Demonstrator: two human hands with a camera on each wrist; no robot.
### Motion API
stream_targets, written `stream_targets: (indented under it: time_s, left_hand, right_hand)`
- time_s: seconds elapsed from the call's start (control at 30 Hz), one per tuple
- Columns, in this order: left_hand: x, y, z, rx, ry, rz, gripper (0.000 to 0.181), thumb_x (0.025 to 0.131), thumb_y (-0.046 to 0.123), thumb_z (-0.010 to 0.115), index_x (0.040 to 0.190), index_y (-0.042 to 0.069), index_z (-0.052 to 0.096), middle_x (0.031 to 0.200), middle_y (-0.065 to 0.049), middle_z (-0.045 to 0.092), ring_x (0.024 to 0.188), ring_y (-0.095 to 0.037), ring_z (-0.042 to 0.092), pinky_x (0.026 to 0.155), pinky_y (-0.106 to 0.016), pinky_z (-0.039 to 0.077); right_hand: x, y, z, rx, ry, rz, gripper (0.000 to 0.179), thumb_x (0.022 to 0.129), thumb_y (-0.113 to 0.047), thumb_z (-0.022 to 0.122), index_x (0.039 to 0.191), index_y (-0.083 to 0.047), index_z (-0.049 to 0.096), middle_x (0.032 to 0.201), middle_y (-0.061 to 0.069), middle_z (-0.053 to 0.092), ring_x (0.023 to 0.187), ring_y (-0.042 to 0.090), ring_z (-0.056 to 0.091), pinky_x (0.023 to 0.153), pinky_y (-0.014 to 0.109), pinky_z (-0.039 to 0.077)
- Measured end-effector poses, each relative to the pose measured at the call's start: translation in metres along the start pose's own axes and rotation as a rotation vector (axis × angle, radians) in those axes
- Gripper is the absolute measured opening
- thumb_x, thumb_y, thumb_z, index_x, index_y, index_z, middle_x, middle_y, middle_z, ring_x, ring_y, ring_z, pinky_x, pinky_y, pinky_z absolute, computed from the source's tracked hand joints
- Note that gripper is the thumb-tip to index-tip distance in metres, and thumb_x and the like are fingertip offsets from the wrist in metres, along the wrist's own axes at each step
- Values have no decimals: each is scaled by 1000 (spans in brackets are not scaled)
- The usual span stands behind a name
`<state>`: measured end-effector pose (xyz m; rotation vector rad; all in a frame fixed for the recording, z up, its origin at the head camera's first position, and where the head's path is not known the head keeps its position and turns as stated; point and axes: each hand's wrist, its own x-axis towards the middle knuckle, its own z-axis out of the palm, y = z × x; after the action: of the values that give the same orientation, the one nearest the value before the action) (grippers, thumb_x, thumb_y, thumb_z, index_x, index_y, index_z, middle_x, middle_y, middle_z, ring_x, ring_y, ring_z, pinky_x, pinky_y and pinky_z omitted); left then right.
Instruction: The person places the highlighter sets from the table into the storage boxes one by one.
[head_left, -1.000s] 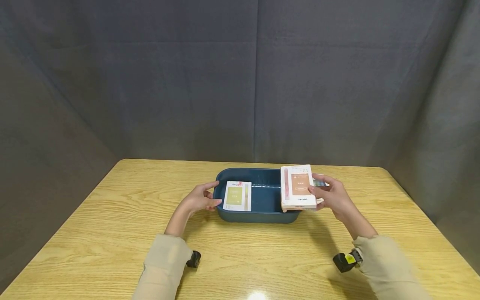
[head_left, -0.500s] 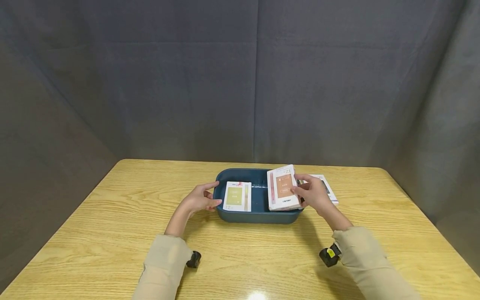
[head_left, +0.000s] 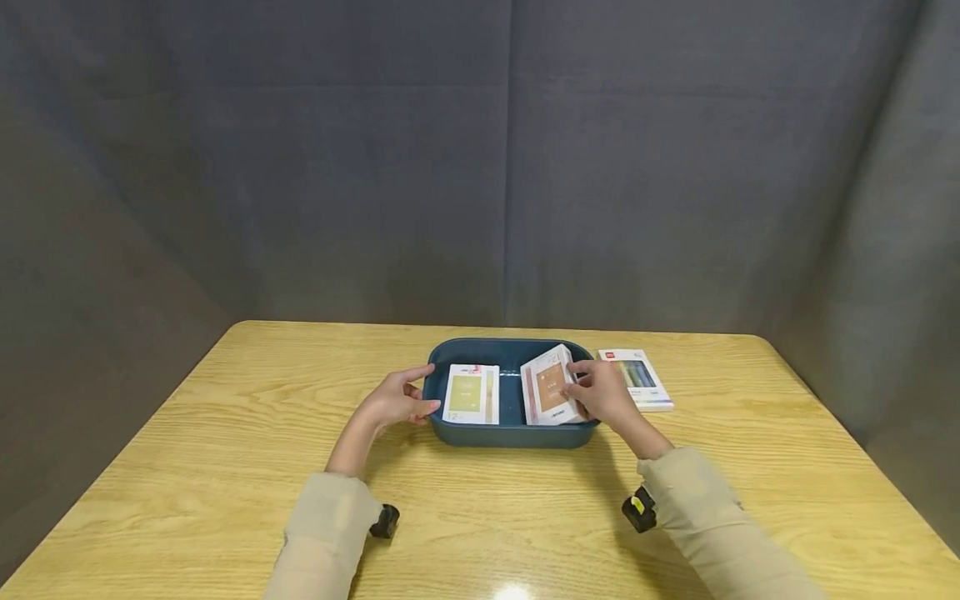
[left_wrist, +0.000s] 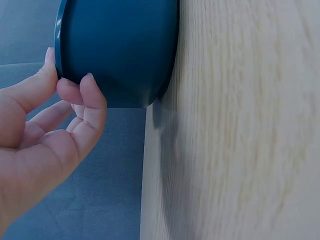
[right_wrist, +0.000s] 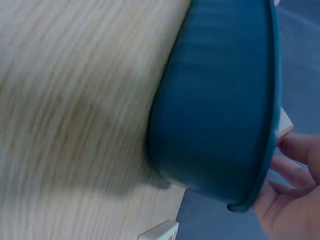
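Observation:
A dark blue plastic bin (head_left: 480, 436) sits on the wooden table. My left hand (head_left: 397, 396) pinches its left rim, thumb over the edge and curled fingers against the outer wall (left_wrist: 120, 50) in the left wrist view. On the bin's left side lies a white box with a yellow-green label (head_left: 471, 394). My right hand (head_left: 603, 392) grips a white box with an orange label (head_left: 550, 387) by its right side. That box is tilted, its lower left part down inside the right half of the bin. In the right wrist view the bin wall hides most of it.
A flat white pack with a dark striped picture (head_left: 637, 379) lies on the table (head_left: 225, 467) just right of the bin. Grey curtains (head_left: 375, 167) hang behind the table and along both sides.
My right hand has carried the orange-labelled box leftward and down from over the bin's right rim, tilting it. The striped pack has come into view. My left hand keeps its place on the rim.

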<state>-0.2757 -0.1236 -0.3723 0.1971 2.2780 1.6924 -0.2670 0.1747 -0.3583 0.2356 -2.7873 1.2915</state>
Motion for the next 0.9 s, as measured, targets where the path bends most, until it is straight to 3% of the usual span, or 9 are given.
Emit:
stream_targets:
  time_s: [0.27, 0.47, 0.57, 0.73, 0.9]
  left_hand:
    - [-1, 1, 1, 5, -14, 11, 65, 82, -3, 62, 139, 3, 31, 69, -5, 34, 50, -12, 36, 70, -40, 50]
    - [-1, 2, 0, 5, -20, 12, 66, 81, -2, 62, 139, 2, 30, 70, -5, 34, 52, -12, 38, 71, -40, 50]
    - [-1, 2, -1, 10, -22, 16, 66, 81, -1, 62, 138, 2, 31, 71, -6, 34, 53, -12, 39, 72, -40, 50]
    - [-2, 3, -1, 18, -17, 19, 65, 81, -1, 63, 138, 1, 31, 71, -6, 34, 54, -13, 38, 70, -40, 50]
    - [-2, 3, -1, 11, -15, 20, 65, 81, -2, 63, 138, 1, 31, 71, -6, 34, 53, -12, 38, 68, -38, 51]
  right_hand:
    - [2, -4, 5, -188, 19, 14, 30, 82, 0, 62, 109, 12, 57, 60, 8, 57, 41, 10, 46, 41, 22, 37]
    - [5, -5, 6, -227, -5, 8, 5, 78, 1, 64, 78, 4, 60, 59, 4, 52, 48, 11, 44, 44, 22, 34]
    - [5, -6, 7, -232, -27, 11, 15, 77, 3, 63, 67, 3, 53, 55, 2, 47, 47, 11, 42, 44, 21, 32]
    - [6, -9, 7, -341, -68, 5, 20, 76, 4, 61, 62, -2, 49, 55, 1, 37, 52, 14, 36, 47, 23, 28]
    - [6, -12, 8, -414, -108, 15, 17, 79, 5, 53, 64, -2, 50, 60, 5, 42, 57, 18, 41, 52, 26, 34]
